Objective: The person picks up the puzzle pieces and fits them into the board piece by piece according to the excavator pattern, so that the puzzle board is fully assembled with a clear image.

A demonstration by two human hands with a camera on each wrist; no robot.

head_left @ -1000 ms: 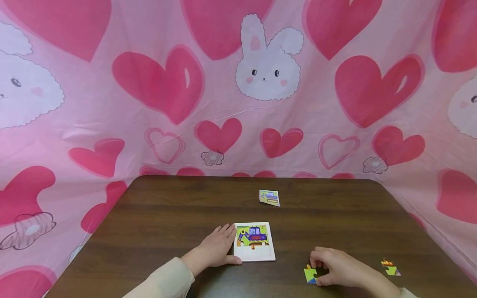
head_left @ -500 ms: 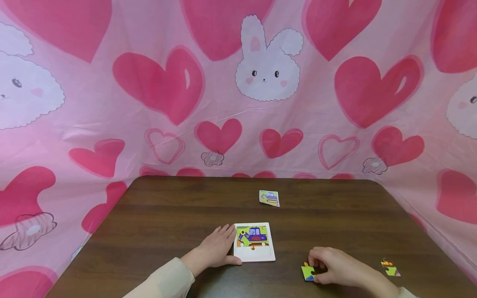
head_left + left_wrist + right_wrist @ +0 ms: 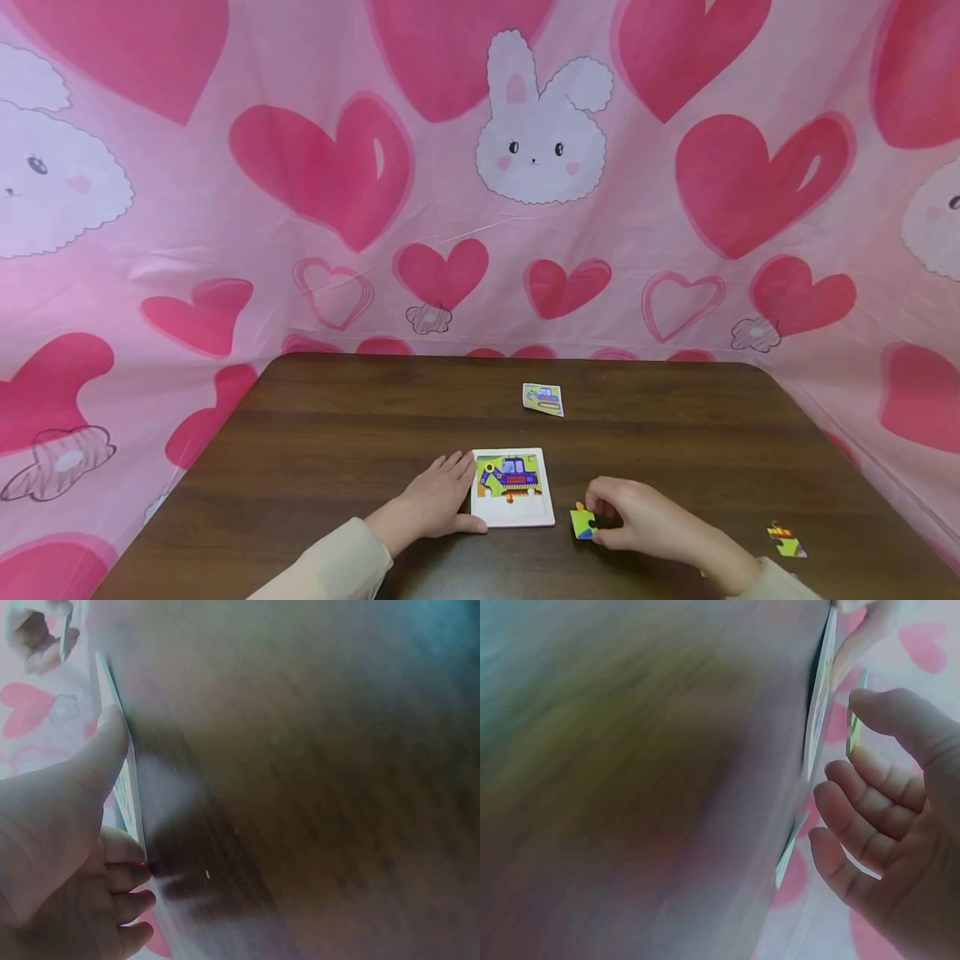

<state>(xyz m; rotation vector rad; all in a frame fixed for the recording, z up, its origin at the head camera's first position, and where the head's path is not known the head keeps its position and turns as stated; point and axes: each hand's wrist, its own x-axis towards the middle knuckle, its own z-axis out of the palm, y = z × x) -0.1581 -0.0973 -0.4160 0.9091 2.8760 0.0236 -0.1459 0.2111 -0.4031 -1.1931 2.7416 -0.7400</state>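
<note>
Our right hand (image 3: pixel 633 521) pinches a puzzle piece (image 3: pixel 582 523) just right of the puzzle tray (image 3: pixel 513 515).
Our left hand (image 3: pixel 438 500) rests with relaxed fingers against the tray's left edge, near the tabletop's (image 3: pixel 337 433) front edge; a loose piece (image 3: pixel 785 541) lies near the right edge.

No readable text, labels, brands or numbers anywhere. The puzzle tray (image 3: pixel 513 487) shows only a digger cartoon, no lettering; the small card (image 3: pixel 542 398) farther back on the counter (image 3: pixel 337 433) also carries just a picture, print too small to tell any words. The loose puzzle pieces (image 3: pixel 784 540) have colours only. The pink backdrop (image 3: pixel 337 167) has hearts and bunnies, no writing. Both wrist views are blurred, nothing legible.
</note>
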